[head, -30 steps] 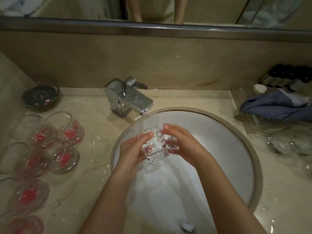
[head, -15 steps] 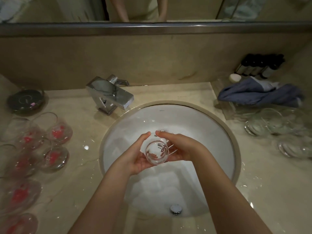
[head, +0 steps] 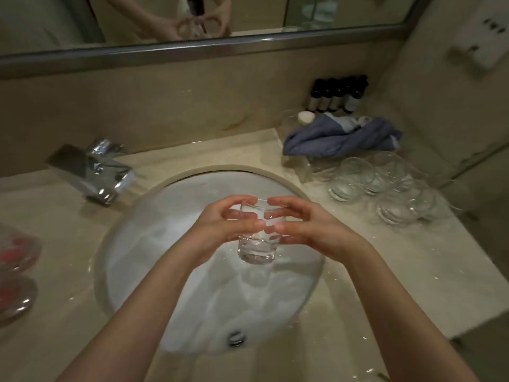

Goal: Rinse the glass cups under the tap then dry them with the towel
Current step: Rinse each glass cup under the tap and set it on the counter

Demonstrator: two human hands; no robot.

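A clear glass cup (head: 256, 248) is held upright above the white sink basin (head: 143, 244). My left hand (head: 220, 224) grips its left side with curled fingers. My right hand (head: 303, 227) grips its right side the same way. The chrome tap (head: 91, 172) stands at the back left, well away from the cup, and no water stream shows. A blue towel (head: 341, 136) lies crumpled on the counter at the back right. Several clear glass cups (head: 385, 186) lie on the counter in front of the towel.
Glass cups with red marks inside (head: 13, 260) lie on the left counter. Small dark bottles (head: 336, 92) and a white round soap (head: 305, 117) stand behind the towel. The drain plug (head: 235, 338) sits at the basin's near side. A mirror (head: 192, 17) runs along the back wall.
The cup has moved from close under the tap to the middle of the basin and turned from tilted toward me to upright. My view has swung to the right.
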